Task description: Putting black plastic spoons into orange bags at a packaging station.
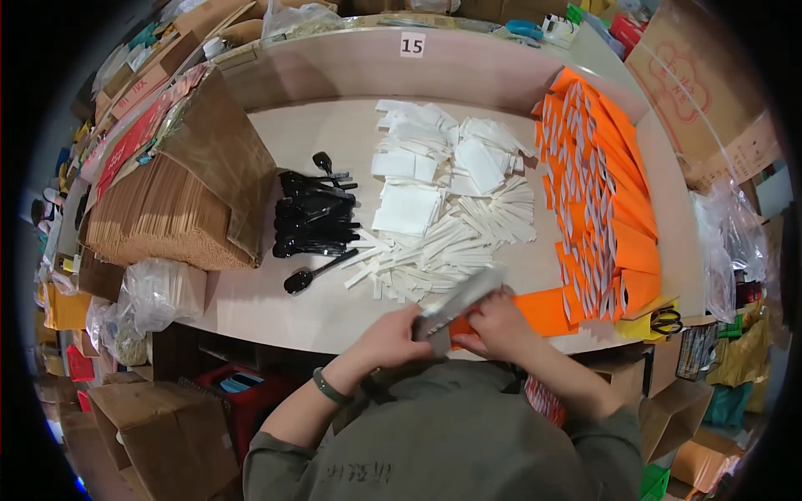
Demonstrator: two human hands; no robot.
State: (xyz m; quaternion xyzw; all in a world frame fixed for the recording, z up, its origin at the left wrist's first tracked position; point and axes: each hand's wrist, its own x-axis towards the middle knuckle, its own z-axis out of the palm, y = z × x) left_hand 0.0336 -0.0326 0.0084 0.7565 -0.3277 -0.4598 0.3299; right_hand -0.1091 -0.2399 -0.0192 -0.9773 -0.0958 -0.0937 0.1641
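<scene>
At the table's front edge, my left hand is closed on the lower end of a flat grey, shiny piece, smeared by motion, which slants up to the right. My right hand is close beside it, fingers curled on an orange piece that shows below the grey one. Whether the grey and orange parts are joined, I cannot tell. Another stretch of orange material lies flat behind my right hand. Just beyond my hands spreads a heap of white paper strips and packets.
Black plastic spoons lie left of the white heap. Farther left stands an open carton packed with brown cardboard sheets. Overlapping orange sleeves with pale insides line the right side. Black-handled scissors rest at the right corner. A low partition closes the back.
</scene>
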